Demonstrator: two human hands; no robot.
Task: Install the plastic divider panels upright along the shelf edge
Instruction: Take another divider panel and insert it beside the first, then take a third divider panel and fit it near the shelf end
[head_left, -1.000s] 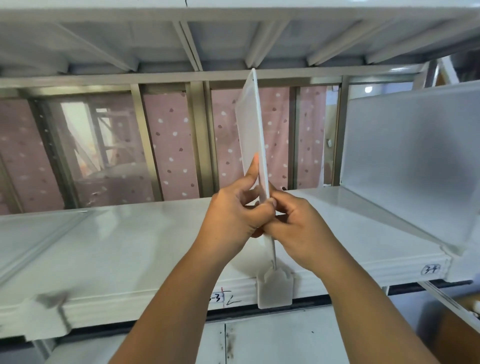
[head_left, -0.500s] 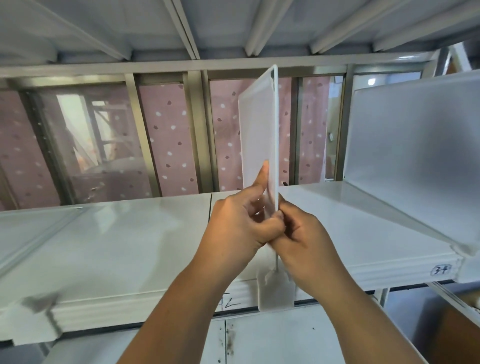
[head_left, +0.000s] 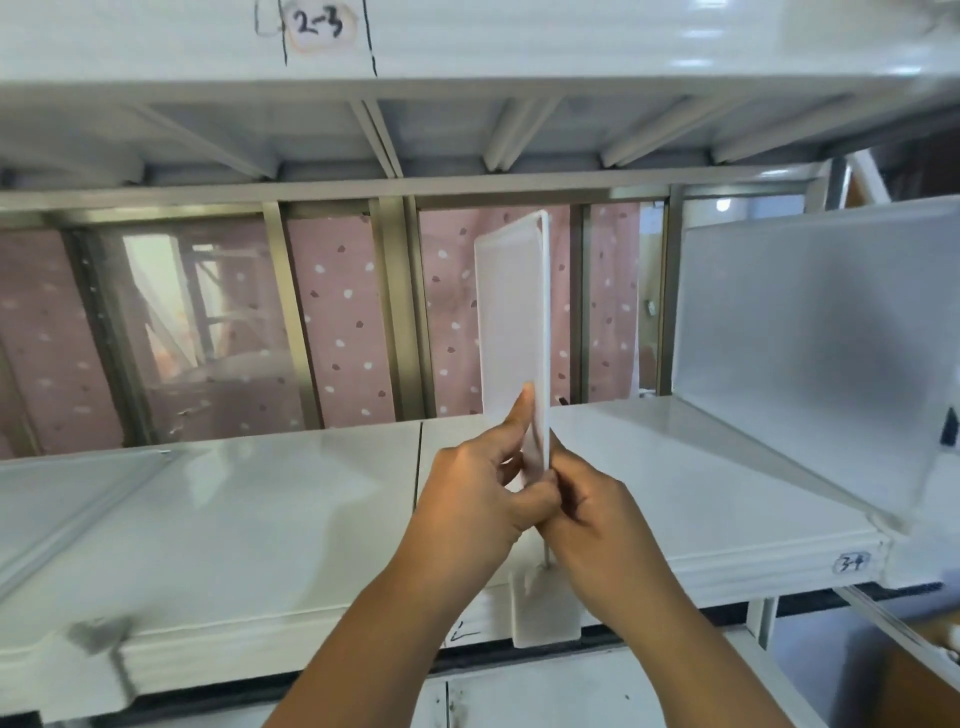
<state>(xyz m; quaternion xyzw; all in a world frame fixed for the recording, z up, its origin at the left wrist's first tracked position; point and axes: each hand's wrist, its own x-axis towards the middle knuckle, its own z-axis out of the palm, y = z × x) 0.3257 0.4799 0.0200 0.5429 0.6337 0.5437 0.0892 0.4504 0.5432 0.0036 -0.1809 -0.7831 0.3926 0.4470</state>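
A translucent white plastic divider panel (head_left: 511, 322) stands upright over the middle of the white shelf (head_left: 249, 525). Its foot is a white clip tab (head_left: 545, 605) hanging over the shelf's front edge. My left hand (head_left: 483, 499) pinches the panel's near edge from the left, index finger stretched up along it. My right hand (head_left: 597, 514) grips the same edge from the right, just below. Both hands touch each other. The panel's lower edge is hidden behind them.
Another divider panel (head_left: 810, 353) stands upright at the right end of the shelf, above a handwritten label (head_left: 851, 562). A third panel (head_left: 78, 499) leans at the far left. An upper shelf (head_left: 467, 47) labelled 2-3 hangs overhead. Metal uprights and dotted pink fabric close the back.
The view has tilted upward, bringing the upper shelf's front into sight. The panel has turned slightly, its edge now nearly vertical, and both hands stay on it.
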